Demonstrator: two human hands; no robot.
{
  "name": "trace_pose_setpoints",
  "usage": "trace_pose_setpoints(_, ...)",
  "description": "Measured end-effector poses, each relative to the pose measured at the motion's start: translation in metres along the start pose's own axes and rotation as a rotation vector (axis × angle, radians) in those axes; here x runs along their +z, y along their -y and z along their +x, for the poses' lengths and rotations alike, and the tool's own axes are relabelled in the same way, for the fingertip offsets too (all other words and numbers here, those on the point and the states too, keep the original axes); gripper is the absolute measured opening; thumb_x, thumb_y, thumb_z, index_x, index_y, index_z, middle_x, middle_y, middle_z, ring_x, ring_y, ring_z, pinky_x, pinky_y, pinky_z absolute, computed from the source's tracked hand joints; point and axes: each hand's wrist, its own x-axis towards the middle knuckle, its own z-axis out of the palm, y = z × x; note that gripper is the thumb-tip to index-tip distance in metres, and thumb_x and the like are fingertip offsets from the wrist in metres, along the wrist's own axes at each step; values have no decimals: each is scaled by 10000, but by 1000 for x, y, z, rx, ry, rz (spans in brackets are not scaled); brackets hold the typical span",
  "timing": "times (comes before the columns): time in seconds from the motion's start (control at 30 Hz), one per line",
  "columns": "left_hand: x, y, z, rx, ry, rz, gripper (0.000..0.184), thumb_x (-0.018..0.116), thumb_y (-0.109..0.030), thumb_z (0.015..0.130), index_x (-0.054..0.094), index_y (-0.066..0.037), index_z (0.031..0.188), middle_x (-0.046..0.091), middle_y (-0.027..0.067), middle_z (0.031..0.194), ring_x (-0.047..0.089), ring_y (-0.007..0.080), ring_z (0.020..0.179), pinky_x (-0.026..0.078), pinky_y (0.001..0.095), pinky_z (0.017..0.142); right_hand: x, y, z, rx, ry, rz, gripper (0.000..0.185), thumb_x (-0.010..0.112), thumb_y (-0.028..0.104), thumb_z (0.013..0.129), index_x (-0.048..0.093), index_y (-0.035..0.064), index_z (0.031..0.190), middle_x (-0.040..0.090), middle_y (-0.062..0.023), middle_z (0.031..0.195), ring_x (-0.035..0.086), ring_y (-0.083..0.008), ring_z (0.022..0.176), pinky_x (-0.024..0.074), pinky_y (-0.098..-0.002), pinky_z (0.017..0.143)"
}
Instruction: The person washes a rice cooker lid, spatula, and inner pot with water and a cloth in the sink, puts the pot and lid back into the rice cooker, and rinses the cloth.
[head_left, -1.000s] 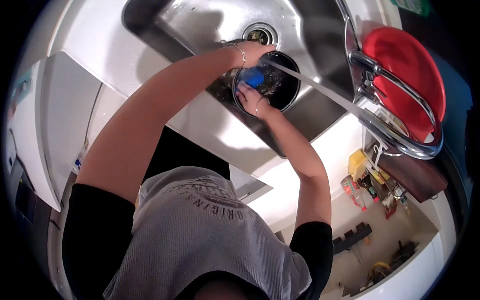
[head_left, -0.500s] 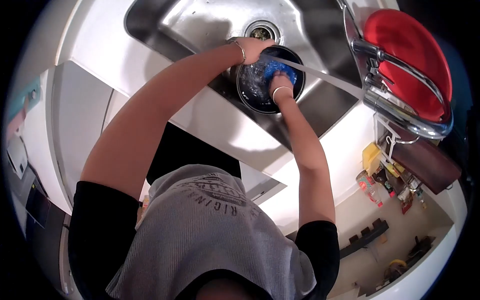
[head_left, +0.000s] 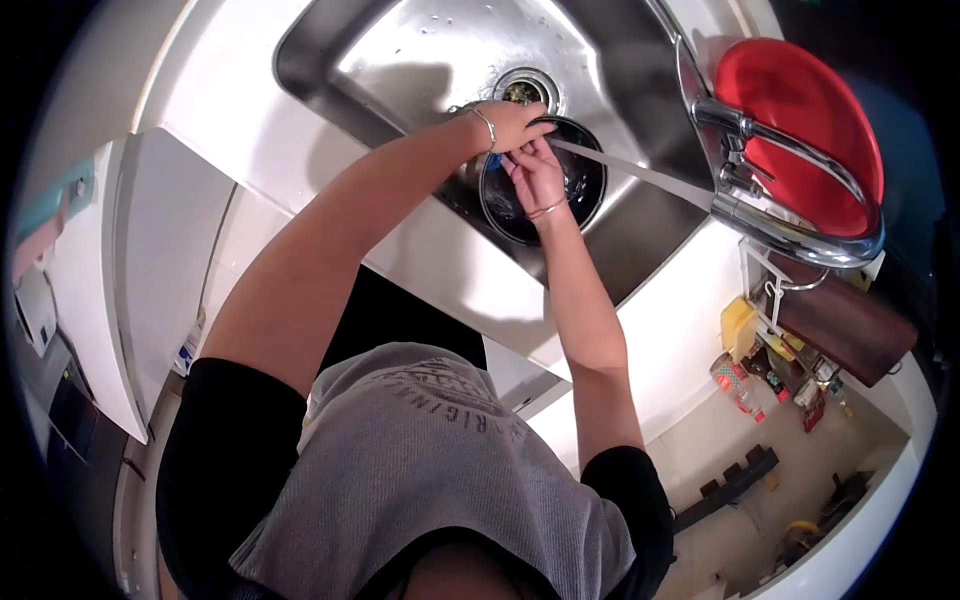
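A round black pan (head_left: 583, 188) sits in the steel sink below the drain, with water in it. My left hand (head_left: 515, 127) grips its far left rim, fingers closed over the edge. Inside the pan is my right hand (head_left: 538, 178), palm partly turned up and fingers curled against the inner left wall. A small piece of a blue scrubber (head_left: 495, 160) shows beside those fingers; the hand covers most of it. From the faucet (head_left: 735, 212), a stream of water runs into the pan near both hands.
Bits of food lie in the drain (head_left: 522, 92) of the sink (head_left: 440, 45). A red basin (head_left: 800, 130) stands behind the faucet on the right. Yellow cloths (head_left: 739, 328), bottles (head_left: 745, 392) and a dark brown board (head_left: 850, 325) are further right.
My right hand has moved left inside the pan with the blue scrubber, turning so its palm shows. My left hand stays on the rim. The whole view has shifted slightly.
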Motion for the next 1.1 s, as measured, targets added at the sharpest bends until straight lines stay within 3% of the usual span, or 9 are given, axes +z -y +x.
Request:
trace_pose_setpoints(0.13, -1, 3, -2, -10, -29, 24, 437, 502, -362, 822, 406, -99, 1158, 586, 205, 912, 565, 349, 855, 437, 406, 760, -9, -24, -10, -10, 74, -330, 503, 418, -117, 678, 434, 96, 1134, 482, -15, 951, 440, -132, 762, 396, -262, 727)
trace_pose_setpoints(0.23, -5, 3, -4, -39, 2, 112, 411, 544, -149, 760, 427, -170, 1154, 590, 157, 971, 568, 311, 901, 442, 392, 770, -59, -38, -25, 86, 387, -1320, 482, 440, 21, 740, 406, 115, 1211, 496, -57, 1087, 484, -188, 926, 392, -282, 817)
trace_pose_setpoints(0.33, -8, -3, -5, -62, 4, 196, 434, 533, -115, 740, 438, -213, 1152, 596, 130, 965, 570, 300, 904, 444, 390, 773, -35, 12, -48, 668, 362, -1794, 521, 442, 243, 803, 338, 87, 1288, 417, -133, 1264, 409, -248, 1151, 333, -314, 938)
trace_pose_setpoints(0.47, -15, -21, -14, -108, 49, 203, 464, 530, -83, 722, 452, -221, 1158, 593, 144, 957, 562, 309, 918, 445, 379, 791, -78, 0, -38, 415, 169, -2300, 660, 414, 474, 821, 332, -1, 1272, 352, -226, 1288, 328, -289, 1220, 249, -364, 1002)
trace_pose_setpoints(0.7, -9, -5, -10, -48, -101, 214, 449, 548, -86, 704, 476, -193, 1134, 575, 157, 959, 546, 316, 935, 442, 381, 799, -68, -25, 24, 36, -307, -1976, 583, 459, 451, 800, 448, -16, 1150, 413, -227, 1222, 314, -370, 1187, 248, -416, 982)
trace_pose_setpoints(0.73, -7, -2, -9, -43, -127, 188, 438, 553, -82, 699, 481, -186, 1118, 582, 158, 938, 554, 322, 914, 447, 390, 780, -82, -40, 33, -206, -335, -2054, 540, 491, 425, 789, 473, 10, 1134, 436, -213, 1201, 341, -386, 1142, 260, -418, 967)
trace_pose_setpoints(0.83, -12, -6, -11, -83, -78, 176, 431, 554, -75, 700, 482, -184, 1110, 589, 160, 914, 559, 329, 893, 452, 397, 763, -61, -27, 32, -250, -164, -1812, 508, 521, 403, 779, 492, 44, 1137, 462, -201, 1170, 361, -378, 1105, 272, -408, 952)
trace_pose_setpoints(0.97, 0, 12, -7, -47, -129, 189, 420, 542, -81, 712, 478, -191, 1113, 592, 166, 889, 560, 338, 870, 455, 398, 750, -46, -37, 33, -162, 81, -1590, 422, 490, 400, 810, 576, 23, 980, 520, -201, 1078, 402, -351, 1079, 303, -381, 924)
trace_pose_setpoints(1.1, -2, 13, -7, -51, -88, 169, 443, 539, -101, 712, 466, -216, 1133, 592, 184, 890, 564, 355, 852, 455, 412, 743, -27, -40, 5, 253, 42, -1422, 444, 466, 417, 822, 609, 12, 934, 561, -230, 1010, 504, -376, 984, 368, -385, 883)
